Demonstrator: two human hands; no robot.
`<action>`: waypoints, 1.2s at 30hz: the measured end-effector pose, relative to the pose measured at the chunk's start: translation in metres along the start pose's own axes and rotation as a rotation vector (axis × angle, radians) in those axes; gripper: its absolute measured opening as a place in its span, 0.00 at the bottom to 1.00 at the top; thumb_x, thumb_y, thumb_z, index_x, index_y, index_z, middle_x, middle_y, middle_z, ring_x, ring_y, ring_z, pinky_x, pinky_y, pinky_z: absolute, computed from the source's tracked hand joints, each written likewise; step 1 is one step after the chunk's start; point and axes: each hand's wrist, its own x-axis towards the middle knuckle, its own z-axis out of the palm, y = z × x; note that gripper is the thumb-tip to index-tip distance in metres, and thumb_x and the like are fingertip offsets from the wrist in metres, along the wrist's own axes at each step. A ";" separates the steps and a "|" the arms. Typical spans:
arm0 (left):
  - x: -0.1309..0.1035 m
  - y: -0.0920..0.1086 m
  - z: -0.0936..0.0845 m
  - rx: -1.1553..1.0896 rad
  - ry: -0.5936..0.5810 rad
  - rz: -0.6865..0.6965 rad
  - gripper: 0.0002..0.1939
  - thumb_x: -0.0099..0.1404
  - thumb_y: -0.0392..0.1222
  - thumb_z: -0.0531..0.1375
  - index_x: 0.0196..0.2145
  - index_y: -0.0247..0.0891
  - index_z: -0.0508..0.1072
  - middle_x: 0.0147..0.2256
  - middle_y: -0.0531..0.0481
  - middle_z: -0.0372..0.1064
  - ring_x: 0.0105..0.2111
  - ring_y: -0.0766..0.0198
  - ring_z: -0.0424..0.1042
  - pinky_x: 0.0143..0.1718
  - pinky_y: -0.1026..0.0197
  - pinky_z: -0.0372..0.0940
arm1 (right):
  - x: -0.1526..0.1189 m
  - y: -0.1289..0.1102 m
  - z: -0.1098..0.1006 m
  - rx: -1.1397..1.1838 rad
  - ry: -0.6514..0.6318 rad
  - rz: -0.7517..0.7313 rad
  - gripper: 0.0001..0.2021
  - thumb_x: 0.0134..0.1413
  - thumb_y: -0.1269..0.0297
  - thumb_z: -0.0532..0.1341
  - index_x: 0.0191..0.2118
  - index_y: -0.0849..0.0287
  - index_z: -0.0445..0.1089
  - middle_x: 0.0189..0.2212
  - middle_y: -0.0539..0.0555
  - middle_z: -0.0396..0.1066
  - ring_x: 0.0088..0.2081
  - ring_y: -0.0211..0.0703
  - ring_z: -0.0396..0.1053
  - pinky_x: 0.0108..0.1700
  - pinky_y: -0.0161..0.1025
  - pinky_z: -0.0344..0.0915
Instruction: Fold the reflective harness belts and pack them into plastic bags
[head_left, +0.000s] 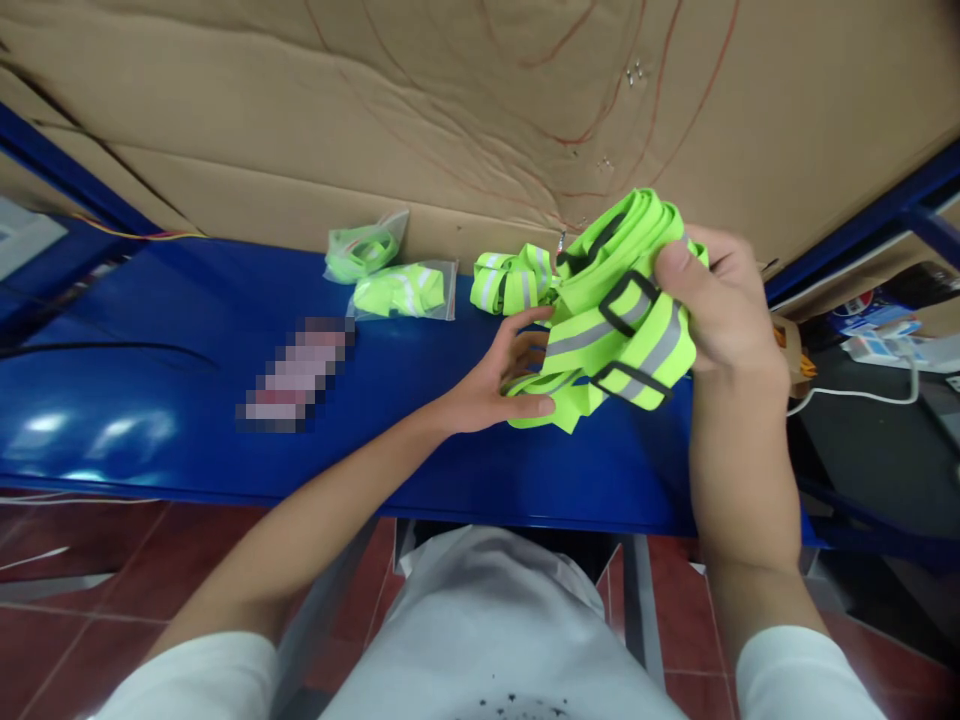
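Observation:
A folded bundle of neon yellow-green reflective strap (600, 330), with grey stripes and black slider buckles, is held up above the blue table. My right hand (727, 300) grips its upper right side, thumb in front and fingers behind. At the lower left end, my left hand (502, 375) curls around the loose loops, its thumb under them and its fingers partly hidden behind. Just behind the left fingers, another rolled reflective strap (514, 280) lies on the table. Two clear bags with folded neon straps, a rear bag (364, 250) and a front bag (401, 290), lie farther left.
The blue table (187, 370) has a blurred-out flat item (300, 375) on its left part and a black cable. A cardboard panel (450, 110) with red wires stands behind. At right are a dark surface, a white cable (862, 395) and packaging.

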 end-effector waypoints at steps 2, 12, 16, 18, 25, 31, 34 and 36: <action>-0.001 0.004 0.002 -0.125 -0.008 -0.064 0.52 0.50 0.69 0.73 0.67 0.59 0.58 0.59 0.39 0.69 0.58 0.46 0.74 0.53 0.46 0.74 | 0.005 0.002 -0.003 0.014 0.043 0.031 0.23 0.39 0.35 0.75 0.28 0.50 0.77 0.31 0.53 0.79 0.39 0.56 0.80 0.39 0.50 0.80; -0.007 -0.002 -0.002 -0.575 -0.210 -0.258 0.52 0.43 0.50 0.81 0.63 0.50 0.65 0.57 0.39 0.70 0.58 0.45 0.73 0.57 0.46 0.68 | 0.018 0.015 0.002 0.176 0.022 0.090 0.21 0.49 0.36 0.70 0.39 0.48 0.79 0.37 0.53 0.82 0.52 0.62 0.78 0.47 0.55 0.80; -0.008 0.007 0.000 -0.573 -0.183 -0.244 0.49 0.41 0.48 0.82 0.60 0.51 0.69 0.52 0.45 0.71 0.52 0.49 0.74 0.53 0.50 0.69 | 0.022 0.018 0.001 0.170 0.022 0.075 0.22 0.53 0.36 0.66 0.46 0.43 0.78 0.42 0.52 0.82 0.55 0.61 0.77 0.49 0.56 0.80; -0.007 0.011 0.001 -0.473 -0.119 -0.210 0.43 0.41 0.46 0.82 0.54 0.48 0.73 0.46 0.49 0.71 0.45 0.57 0.74 0.47 0.57 0.69 | 0.022 0.018 0.003 0.195 -0.002 0.086 0.20 0.55 0.37 0.66 0.46 0.43 0.77 0.43 0.52 0.82 0.55 0.60 0.77 0.50 0.55 0.80; -0.001 0.005 0.015 -0.209 0.215 -0.230 0.25 0.52 0.41 0.76 0.25 0.39 0.59 0.23 0.60 0.56 0.22 0.73 0.60 0.25 0.67 0.60 | 0.010 0.019 0.019 0.288 -0.121 0.135 0.18 0.62 0.41 0.63 0.40 0.51 0.77 0.38 0.53 0.81 0.48 0.55 0.80 0.47 0.50 0.80; 0.005 -0.009 0.017 -0.240 0.608 -0.188 0.17 0.57 0.39 0.69 0.30 0.41 0.61 0.20 0.63 0.56 0.15 0.74 0.56 0.17 0.69 0.56 | 0.005 0.023 0.027 0.249 -0.127 0.182 0.19 0.58 0.40 0.67 0.36 0.53 0.77 0.37 0.54 0.81 0.49 0.55 0.80 0.48 0.49 0.80; 0.008 -0.019 0.005 -0.102 0.768 -0.156 0.18 0.58 0.41 0.70 0.38 0.43 0.62 0.28 0.59 0.66 0.16 0.74 0.61 0.16 0.70 0.58 | 0.003 0.026 0.036 0.239 -0.110 0.221 0.19 0.56 0.42 0.69 0.35 0.55 0.77 0.36 0.56 0.81 0.45 0.54 0.80 0.47 0.49 0.80; 0.009 -0.027 -0.007 0.080 0.793 -0.144 0.23 0.56 0.36 0.70 0.44 0.44 0.64 0.37 0.55 0.70 0.20 0.74 0.65 0.16 0.72 0.56 | 0.002 0.027 0.040 0.221 -0.104 0.214 0.19 0.56 0.43 0.70 0.34 0.55 0.77 0.35 0.56 0.81 0.40 0.52 0.81 0.44 0.49 0.79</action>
